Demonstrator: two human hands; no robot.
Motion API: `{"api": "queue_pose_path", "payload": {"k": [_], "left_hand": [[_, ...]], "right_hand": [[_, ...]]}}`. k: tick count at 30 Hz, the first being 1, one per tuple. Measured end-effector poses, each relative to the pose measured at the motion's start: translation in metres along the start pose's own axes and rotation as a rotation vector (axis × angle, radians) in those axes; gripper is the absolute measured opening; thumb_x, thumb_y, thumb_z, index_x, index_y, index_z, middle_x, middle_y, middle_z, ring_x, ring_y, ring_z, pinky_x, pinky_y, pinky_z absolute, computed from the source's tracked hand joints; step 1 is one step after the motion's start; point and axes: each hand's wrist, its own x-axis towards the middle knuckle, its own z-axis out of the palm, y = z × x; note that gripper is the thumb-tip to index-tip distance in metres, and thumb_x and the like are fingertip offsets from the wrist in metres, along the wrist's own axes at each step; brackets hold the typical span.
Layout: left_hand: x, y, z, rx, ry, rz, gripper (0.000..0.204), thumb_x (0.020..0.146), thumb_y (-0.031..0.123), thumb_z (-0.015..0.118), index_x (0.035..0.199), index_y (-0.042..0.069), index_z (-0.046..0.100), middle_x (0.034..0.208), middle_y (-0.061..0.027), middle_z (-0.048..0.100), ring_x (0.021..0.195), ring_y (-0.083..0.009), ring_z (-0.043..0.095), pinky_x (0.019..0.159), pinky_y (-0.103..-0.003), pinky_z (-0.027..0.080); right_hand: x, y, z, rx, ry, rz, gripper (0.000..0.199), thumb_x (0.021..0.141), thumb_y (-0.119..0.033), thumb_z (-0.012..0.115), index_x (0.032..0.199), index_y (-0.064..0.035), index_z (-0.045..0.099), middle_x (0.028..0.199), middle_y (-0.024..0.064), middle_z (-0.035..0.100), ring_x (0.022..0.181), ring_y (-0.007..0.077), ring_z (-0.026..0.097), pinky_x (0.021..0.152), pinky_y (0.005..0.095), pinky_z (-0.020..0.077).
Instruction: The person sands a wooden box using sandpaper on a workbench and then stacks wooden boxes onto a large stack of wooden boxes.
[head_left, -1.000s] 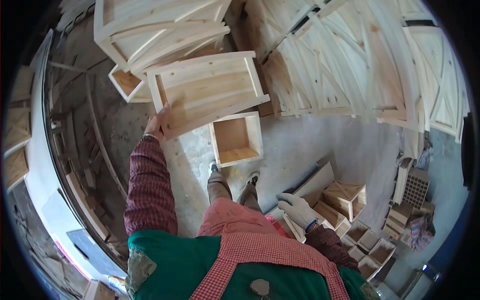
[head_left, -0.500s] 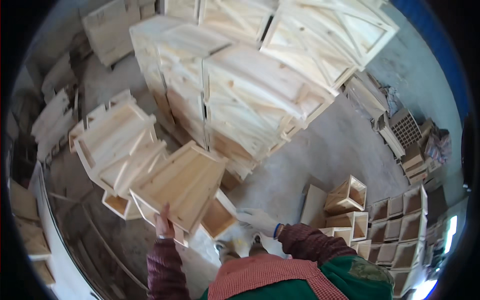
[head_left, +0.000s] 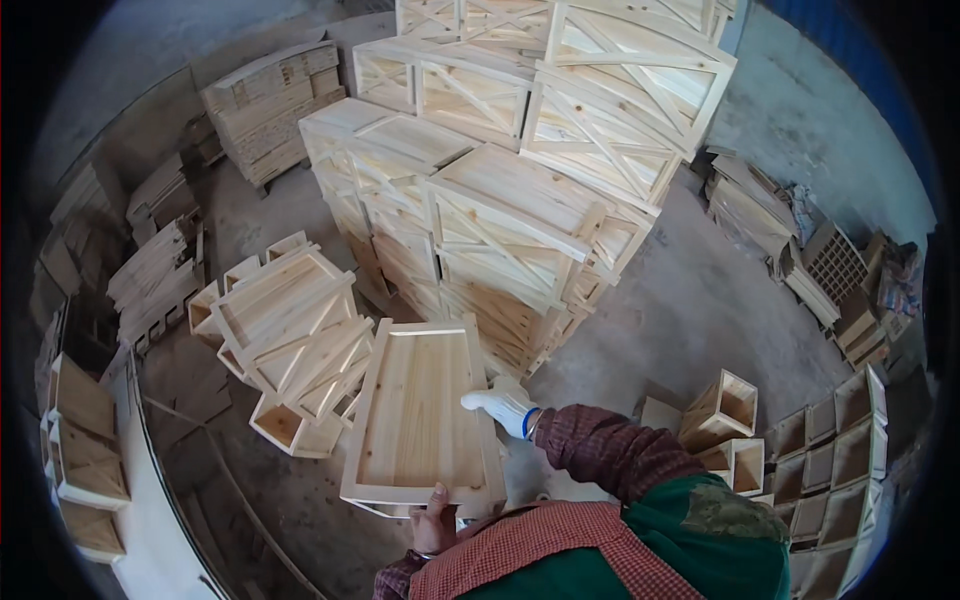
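Note:
A pale wooden crate [head_left: 422, 410] with a framed, recessed panel face is held tilted in front of me. My bare left hand [head_left: 434, 522] grips its near edge, thumb on top and the other fingers hidden underneath. On the crate's right edge sits my right hand [head_left: 503, 404] in a white glove, its thumb over the frame and its other fingers along the side, partly out of sight. Just left of the held crate stands a cluster of similar crates [head_left: 285, 315], some with diagonal braces.
A tall stack of braced wooden crates [head_left: 500, 245] rises ahead. Open boxes [head_left: 725, 405] stand at the right, beside shelf-like stacked boxes [head_left: 835, 440]. Flat boards [head_left: 150, 270] lie piled at the left, with a board stack [head_left: 270, 110] behind. More boxes [head_left: 85, 450] are at the far left.
The held crate has swung upright and to the right, its face now toward me. My right hand has come from apart onto its right edge. My view has shifted too.

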Motion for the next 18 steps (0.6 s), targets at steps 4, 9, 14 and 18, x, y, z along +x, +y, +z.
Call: {"api": "queue_pose_path", "payload": {"k": [4, 9, 14, 18], "left_hand": [[-0.036, 0.01, -0.069, 0.582, -0.316, -0.436, 0.024, 0.094, 0.021, 0.056, 0.109, 0.003, 0.06, 0.11, -0.0101, 0.062, 0.097, -0.017, 0.059, 0.087, -0.033, 0.048], [-0.055, 0.11, -0.114, 0.35, 0.021, -0.153, 0.033, 0.093, 0.028, 0.058, 0.108, -0.001, 0.063, 0.102, -0.0106, 0.066, 0.099, -0.0212, 0.062, 0.088, -0.033, 0.049], [0.003, 0.039, -0.14, 0.282, 0.147, -0.211, 0.034, 0.092, 0.029, 0.06, 0.112, 0.002, 0.059, 0.106, -0.0079, 0.064, 0.099, -0.0202, 0.061, 0.089, -0.036, 0.048], [0.012, 0.013, -0.122, 0.239, 0.113, -0.031, 0.032, 0.091, 0.023, 0.061, 0.115, 0.002, 0.057, 0.108, -0.0079, 0.063, 0.1, -0.0194, 0.06, 0.091, -0.035, 0.048]], "right_hand": [[-0.021, -0.05, 0.001, -0.261, -0.093, -0.013, 0.056, 0.065, -0.028, 0.071, 0.109, 0.005, 0.061, 0.095, 0.015, 0.068, 0.084, 0.0239, 0.065, 0.075, 0.0347, 0.0497], [-0.041, -0.077, 0.004, -0.605, -0.064, -0.081, 0.046, 0.062, -0.032, 0.072, 0.088, 0.0049, 0.06, 0.082, 0.0228, 0.065, 0.077, 0.0339, 0.065, 0.07, 0.0413, 0.0496], [-0.042, -0.067, 0.043, -0.851, -0.102, -0.274, 0.046, 0.063, -0.031, 0.071, 0.091, 0.0033, 0.057, 0.083, 0.0236, 0.064, 0.081, 0.0353, 0.064, 0.07, 0.0417, 0.0495], [-0.052, -0.102, 0.041, -0.854, -0.146, -0.354, 0.036, 0.066, -0.024, 0.065, 0.086, 0.0049, 0.057, 0.082, 0.0263, 0.063, 0.081, 0.0398, 0.064, 0.071, 0.0448, 0.0501]]}}
